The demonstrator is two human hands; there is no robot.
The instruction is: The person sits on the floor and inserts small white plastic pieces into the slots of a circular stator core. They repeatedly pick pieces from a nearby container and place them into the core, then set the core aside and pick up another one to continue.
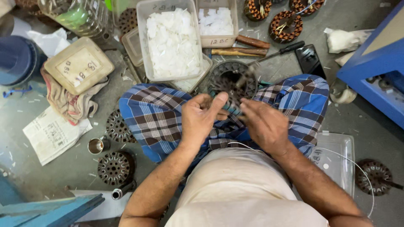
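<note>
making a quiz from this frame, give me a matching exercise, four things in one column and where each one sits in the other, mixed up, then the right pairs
Things:
1. stator core
2. tub of white paper slips
3. small metal cup
4. screwdriver

Places:
A. on the floor beside the folded paper, near the person's left knee
B. on the floor beyond the right knee, black handle pointing away
C. just beyond the person's hands, over the checked cloth
D. straight ahead on the floor, past the knees

Pairs: 1-C, 2-D, 3-A, 4-B
</note>
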